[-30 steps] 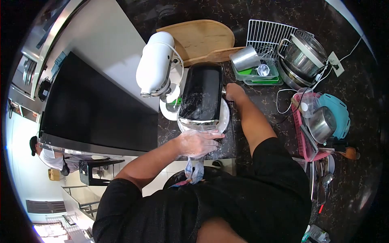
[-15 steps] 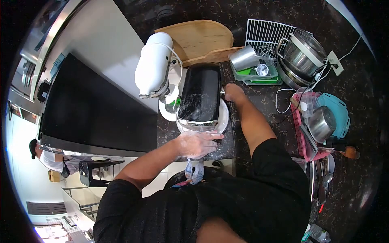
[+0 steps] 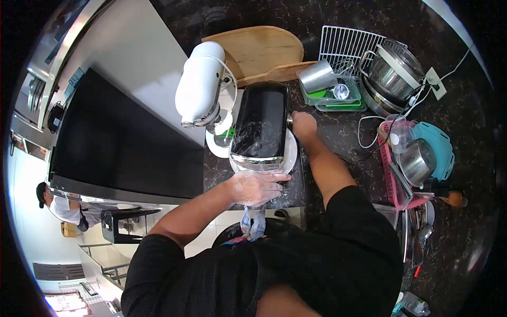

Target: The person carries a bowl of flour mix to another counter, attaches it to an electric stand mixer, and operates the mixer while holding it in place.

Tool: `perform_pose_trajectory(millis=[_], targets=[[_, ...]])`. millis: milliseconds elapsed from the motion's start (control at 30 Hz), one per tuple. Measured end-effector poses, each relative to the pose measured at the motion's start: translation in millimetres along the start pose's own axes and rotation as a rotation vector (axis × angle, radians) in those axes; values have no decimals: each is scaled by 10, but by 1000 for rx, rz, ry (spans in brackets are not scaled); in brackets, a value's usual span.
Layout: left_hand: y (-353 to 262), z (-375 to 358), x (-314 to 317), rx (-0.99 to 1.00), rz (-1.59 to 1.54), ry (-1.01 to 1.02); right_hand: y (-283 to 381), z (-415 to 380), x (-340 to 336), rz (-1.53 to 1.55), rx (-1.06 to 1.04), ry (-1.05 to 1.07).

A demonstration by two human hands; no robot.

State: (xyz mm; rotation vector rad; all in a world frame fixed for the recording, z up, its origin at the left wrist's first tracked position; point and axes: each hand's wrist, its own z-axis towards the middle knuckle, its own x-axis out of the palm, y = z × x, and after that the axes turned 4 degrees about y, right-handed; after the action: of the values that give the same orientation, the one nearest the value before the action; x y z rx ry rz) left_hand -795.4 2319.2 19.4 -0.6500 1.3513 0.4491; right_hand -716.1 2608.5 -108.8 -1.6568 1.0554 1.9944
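Note:
A black stand mixer [image 3: 260, 119], its top smudged with white powder, sits in front of me over a white bowl [image 3: 291, 153]. My left hand [image 3: 255, 188], dusted white, lies with fingers stretched out along the bowl's near side, just below the mixer's front end. On the mixer's right side, my right hand [image 3: 304, 127] is closed around a small side knob [image 3: 290, 121]. The knob is mostly covered by the fingers. What lies inside the bowl is hidden by the mixer head.
A white stand mixer [image 3: 200, 87] stands to the left, with wooden boards [image 3: 259, 50] behind. Plastic containers [image 3: 338, 98], stacked pots [image 3: 393, 71] and a pink basket [image 3: 390, 179] of kitchenware occupy the right. Another person [image 3: 63, 206] is at the far left.
My right hand and forearm have shifted slightly toward me and turned a little at the knob. The left hand stays against the bowl.

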Motion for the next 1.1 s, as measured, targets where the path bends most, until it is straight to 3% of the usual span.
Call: perform_pose_trajectory(millis=[100,333,600,733,1033,1100], targets=[[-27,-46,74,-14,-38,-22,60,-60,104,36,11,-9],[-13,-23,30,23,72,39,-71,244,-27,-23,-88,288],[-2,-28,5,26,50,53,67,31,-12,67,91,66],[-46,-21,55,13,16,43,-35,200,-34,14,30,250],[-18,-18,44,16,44,32,-4,137,33,10,61,140],[-47,-14,50,1,33,27,-177,364,170,-34,-87,290]])
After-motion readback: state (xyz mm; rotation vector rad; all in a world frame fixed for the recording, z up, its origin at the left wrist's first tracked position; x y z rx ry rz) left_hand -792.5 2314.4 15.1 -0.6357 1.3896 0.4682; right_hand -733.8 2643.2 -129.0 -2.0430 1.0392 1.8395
